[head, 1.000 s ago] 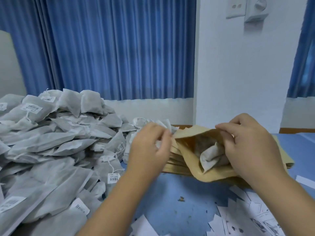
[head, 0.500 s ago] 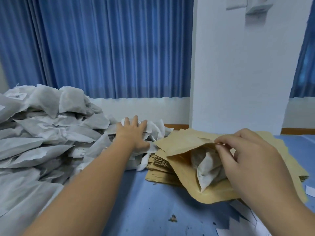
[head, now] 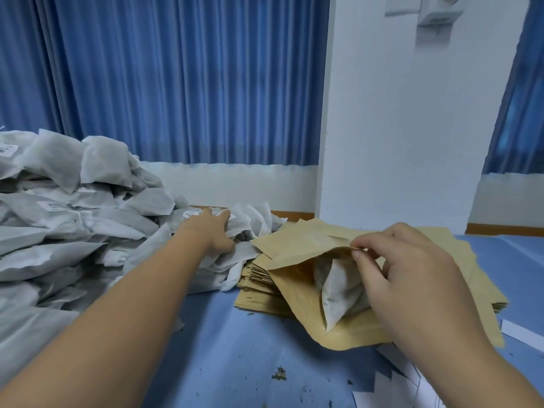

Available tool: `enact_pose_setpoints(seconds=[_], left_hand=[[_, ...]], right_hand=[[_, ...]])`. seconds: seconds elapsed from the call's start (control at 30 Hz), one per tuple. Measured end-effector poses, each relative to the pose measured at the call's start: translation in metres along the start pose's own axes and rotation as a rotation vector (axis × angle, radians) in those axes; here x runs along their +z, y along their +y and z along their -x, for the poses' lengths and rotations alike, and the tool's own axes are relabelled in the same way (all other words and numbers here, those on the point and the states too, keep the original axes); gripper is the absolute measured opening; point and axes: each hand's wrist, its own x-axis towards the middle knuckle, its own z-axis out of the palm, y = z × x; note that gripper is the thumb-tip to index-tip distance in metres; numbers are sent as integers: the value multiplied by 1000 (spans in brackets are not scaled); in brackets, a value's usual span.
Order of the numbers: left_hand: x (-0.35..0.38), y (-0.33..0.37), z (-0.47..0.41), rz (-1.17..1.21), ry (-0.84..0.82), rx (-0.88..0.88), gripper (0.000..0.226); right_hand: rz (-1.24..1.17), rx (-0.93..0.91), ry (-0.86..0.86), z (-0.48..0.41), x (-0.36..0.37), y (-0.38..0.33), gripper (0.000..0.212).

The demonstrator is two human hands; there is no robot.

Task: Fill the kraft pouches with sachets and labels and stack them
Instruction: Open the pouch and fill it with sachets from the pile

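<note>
Directly under right hand point(head: 412, 278) — kraft pouch point(head: 347, 337)

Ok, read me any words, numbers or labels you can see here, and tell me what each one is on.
No text here can be read.
Sachet tags: dark print, too blurred to read.
Wall unit: faint marks, too blurred to read.
Paper slips: no print shows.

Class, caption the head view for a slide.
Left hand touches the white sachet pile; right hand pinches open a tan kraft paper pouch.
</note>
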Motion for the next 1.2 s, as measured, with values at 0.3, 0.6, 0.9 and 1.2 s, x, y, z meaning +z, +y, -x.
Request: enact_pose_setpoints(seconds=[0.3, 0.6, 0.9, 1.2], left_hand=[[-10, 0, 16, -76, 217, 30, 31], [-52, 20, 123, 607, 512, 146, 22], [-95, 52, 216, 903, 63, 448, 31], [-96, 88, 240, 305, 164, 407, 24]], right_hand=[[0, 19, -18, -3, -5, 4, 11], [4, 80, -107, -5, -13, 3, 13], [4, 93, -210, -5, -16, -11, 15], [-75, 133, -280, -5, -23, -22, 29]])
